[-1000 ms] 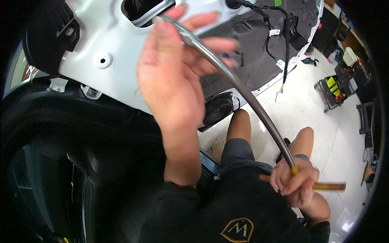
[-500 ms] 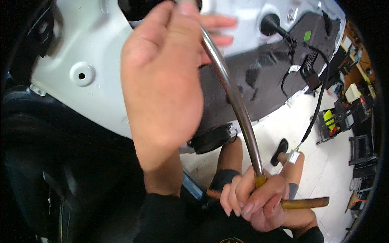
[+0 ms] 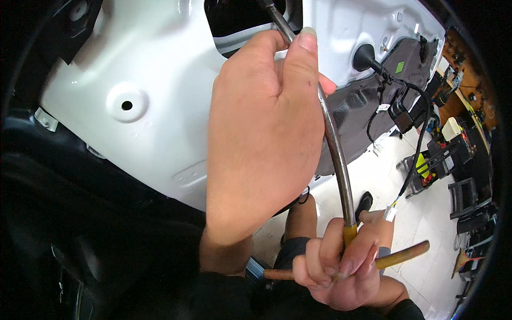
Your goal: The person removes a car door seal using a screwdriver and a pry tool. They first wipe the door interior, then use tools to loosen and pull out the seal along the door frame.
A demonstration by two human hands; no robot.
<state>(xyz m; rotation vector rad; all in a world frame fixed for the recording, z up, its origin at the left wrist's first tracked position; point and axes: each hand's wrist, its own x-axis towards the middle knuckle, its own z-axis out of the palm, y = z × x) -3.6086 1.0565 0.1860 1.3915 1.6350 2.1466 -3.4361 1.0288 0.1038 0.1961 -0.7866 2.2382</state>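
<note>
A long, bent metal rod [image 3: 336, 152] runs from a dark opening [image 3: 240, 18] in a white car door panel [image 3: 160, 69] down to a T-shaped handle [image 3: 402, 254] wrapped in yellowish-brown. Near the opening, my left hand [image 3: 266, 117] is closed round the upper rod, thumb along it, back of the hand facing up. The rod's far tip goes into the dark opening and is hidden. Down at the lower end, my right hand [image 3: 341, 266] grips the T-handle, fingers wrapped over the crossbar where the rod joins it.
Grey sheeting [image 3: 352, 122] covers part of the door. A black grommet [image 3: 365, 57] leads to a wiring harness [image 3: 424, 128] hanging down to a white connector [image 3: 390, 213]. A wheeled cart [image 3: 426, 170] stands on the pale floor at right. Dark trim [image 3: 106, 224] lies at left.
My left hand has moved to the right and down the picture, and its fingers have closed on the rod. The rod's upper end now shows at the opening. My right hand keeps its grip.
</note>
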